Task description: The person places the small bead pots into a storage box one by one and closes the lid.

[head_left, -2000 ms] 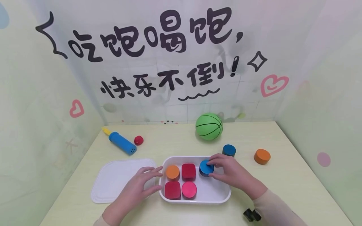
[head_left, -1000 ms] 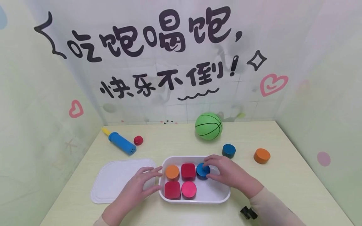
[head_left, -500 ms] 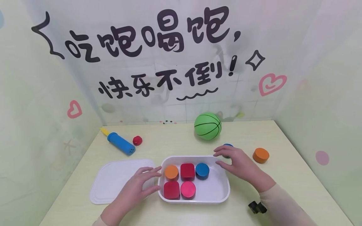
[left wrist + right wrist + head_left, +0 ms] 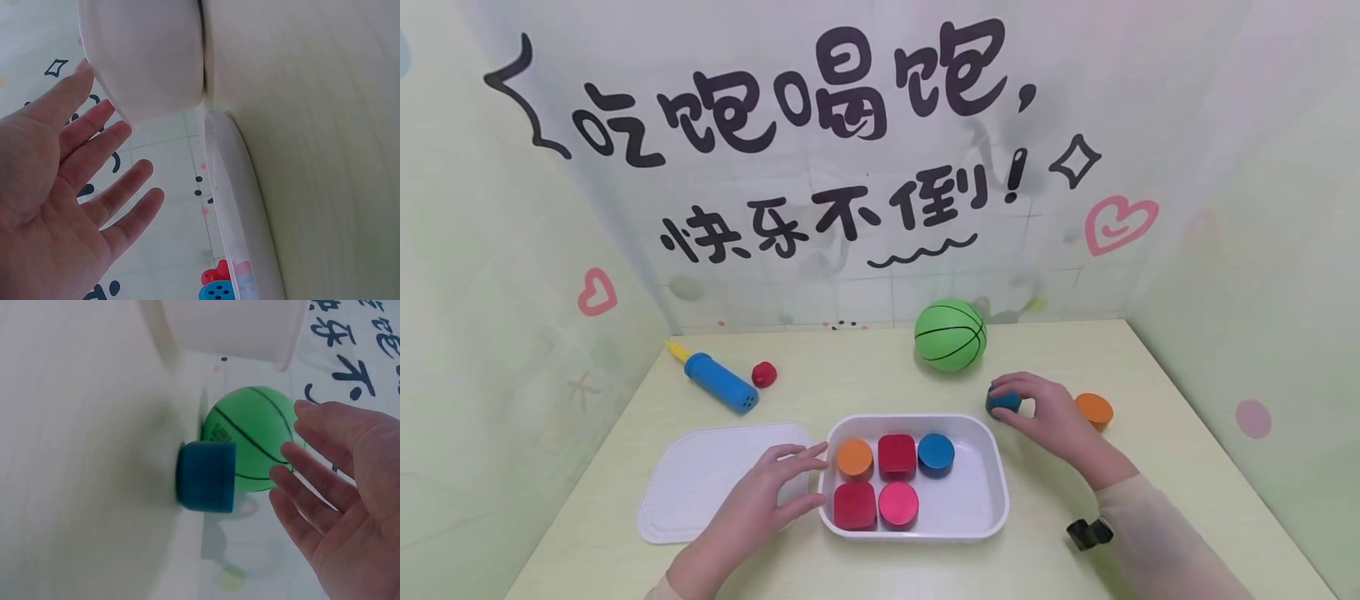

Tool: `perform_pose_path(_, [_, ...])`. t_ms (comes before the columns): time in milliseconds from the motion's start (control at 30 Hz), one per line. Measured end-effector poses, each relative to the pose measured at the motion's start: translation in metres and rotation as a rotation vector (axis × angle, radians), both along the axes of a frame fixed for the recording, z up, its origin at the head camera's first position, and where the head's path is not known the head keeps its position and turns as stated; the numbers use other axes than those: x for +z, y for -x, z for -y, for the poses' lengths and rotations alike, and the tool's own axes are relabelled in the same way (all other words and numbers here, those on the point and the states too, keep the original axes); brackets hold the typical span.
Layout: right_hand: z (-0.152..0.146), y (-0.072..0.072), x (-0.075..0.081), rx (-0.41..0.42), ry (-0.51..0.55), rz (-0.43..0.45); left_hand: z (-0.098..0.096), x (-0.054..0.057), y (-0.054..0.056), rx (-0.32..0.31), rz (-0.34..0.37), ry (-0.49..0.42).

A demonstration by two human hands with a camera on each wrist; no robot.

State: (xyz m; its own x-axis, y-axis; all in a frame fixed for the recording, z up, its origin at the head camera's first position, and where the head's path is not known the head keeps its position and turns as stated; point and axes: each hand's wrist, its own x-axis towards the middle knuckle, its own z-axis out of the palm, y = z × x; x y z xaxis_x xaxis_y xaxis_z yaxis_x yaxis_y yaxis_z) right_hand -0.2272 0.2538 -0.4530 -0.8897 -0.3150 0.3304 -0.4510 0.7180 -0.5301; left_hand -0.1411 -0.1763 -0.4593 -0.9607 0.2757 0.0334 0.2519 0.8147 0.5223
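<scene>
A white plastic box (image 4: 962, 504) holds an orange round block (image 4: 854, 457), two red square blocks (image 4: 897, 456), a pink-red round block (image 4: 898, 504) and a blue round block (image 4: 936, 454). My left hand (image 4: 763, 500) has its fingers spread, and its fingertips touch the box's left rim. Behind the box's right corner, my right hand (image 4: 1048, 417) reaches round a second blue round block (image 4: 1002, 402) on the table. In the right wrist view, a gap shows between the loosely bent fingers (image 4: 306, 503) and that blue block (image 4: 206, 476).
A white lid (image 4: 685, 483) lies left of the box, partly behind my left hand. Another orange round block (image 4: 1093, 410) sits beyond my right hand. Farther back are a green ball (image 4: 951, 336), a blue hand pump (image 4: 722, 382) and a small red object (image 4: 764, 374).
My right hand shifted the blue block left inside the box, let go of it, then moved right and back to the other blue block. The left hand stayed put.
</scene>
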Motion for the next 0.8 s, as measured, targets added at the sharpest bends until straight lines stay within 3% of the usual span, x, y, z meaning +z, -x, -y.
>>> perform_pose_path(233, [-0.012,0.013,-0.011,-0.065,-0.002,0.064,0.001,-0.001,0.000,-0.004,0.000,-0.002])
perform_pose_path(500, [-0.021,0.021,-0.020,-0.079,0.033,0.168,0.002,-0.002,0.000,-0.006,-0.002,0.002])
perform_pose_path(800, [-0.026,0.024,-0.027,-0.087,0.035,0.192,0.002,-0.003,0.000,-0.013,-0.011,0.001])
